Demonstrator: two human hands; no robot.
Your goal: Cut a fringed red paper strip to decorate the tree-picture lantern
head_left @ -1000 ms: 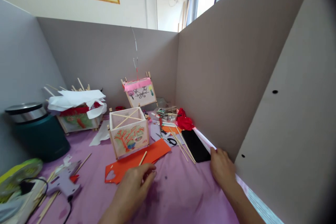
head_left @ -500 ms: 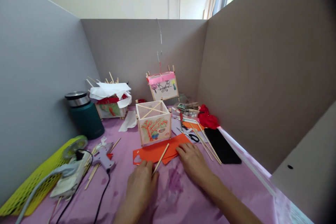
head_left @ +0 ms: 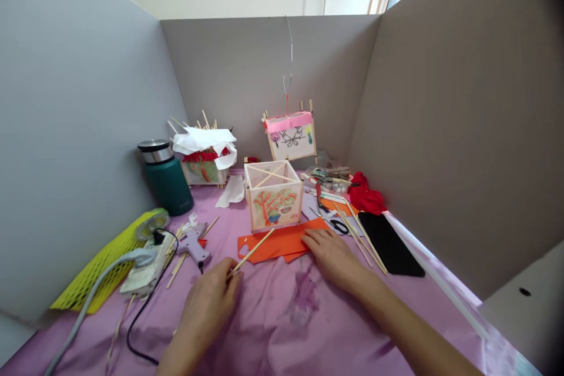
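Observation:
My left hand (head_left: 214,294) is closed around the lower end of a thin wooden stick (head_left: 254,251), which slants up to the right. Flat on the table, my right hand (head_left: 328,252) rests its outstretched fingers on the right part of some orange paper (head_left: 275,244). Just behind the paper stands a box-shaped lantern (head_left: 275,208) with a stick frame, crossed sticks on top and a tree drawing on its front. Near my right hand lie black-handled scissors (head_left: 339,225) and several loose sticks (head_left: 363,241).
A lilac glue gun (head_left: 194,245), a power strip (head_left: 147,270) with cables and yellow mesh (head_left: 101,264) lie left. Behind them are a teal bottle (head_left: 167,185) and a paper-topped lantern (head_left: 205,170). Another lantern (head_left: 291,138) hangs at the back. A black phone (head_left: 390,244) and red cloth (head_left: 365,194) lie right.
My left hand has moved left and back towards me with the stick, which now leans lower. My right hand stays on the orange paper. The camera view has shifted.

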